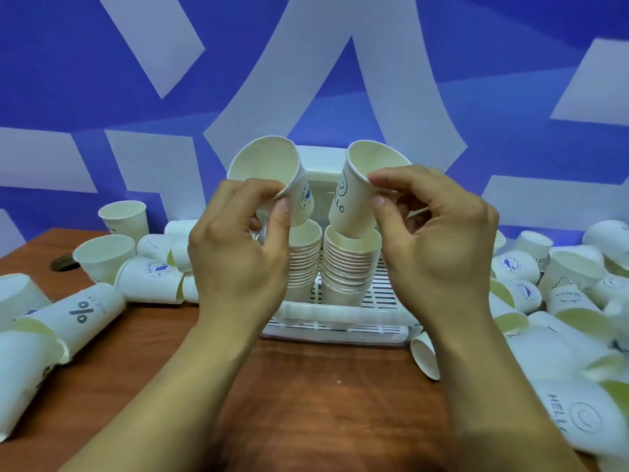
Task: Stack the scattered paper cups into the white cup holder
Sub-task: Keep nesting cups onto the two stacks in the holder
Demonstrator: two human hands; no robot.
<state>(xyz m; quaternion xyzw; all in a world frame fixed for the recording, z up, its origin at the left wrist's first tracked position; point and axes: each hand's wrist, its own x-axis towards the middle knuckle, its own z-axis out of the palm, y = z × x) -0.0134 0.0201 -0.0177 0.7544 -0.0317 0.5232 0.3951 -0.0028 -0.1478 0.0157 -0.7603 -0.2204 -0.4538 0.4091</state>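
Seemingly midway, two stacks [304,264] stand in the holder [384,298], left hand [238,253] and right hand [439,247] each pinching a cup [269,172] in its grip, many loose cups [149,277] left on the counter [306,386].

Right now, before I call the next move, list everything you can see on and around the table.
white slatted plastic cup holder: one, white, mid-table, by the wall
nested stacks of white paper cups: two, white, side by side in the holder
white paper cup with a blue round logo: one, tilted above the left stack
white paper cup printed HELLO: one, base at the right stack's top
loose white paper cups: many, white, upright or lying, both sides of the holder
brown wooden table: one
dark round spot: one, far left of the table
blue and white patterned wall: one, behind
left hand: pinches the logo cup's rim
right hand: pinches the HELLO cup's rim
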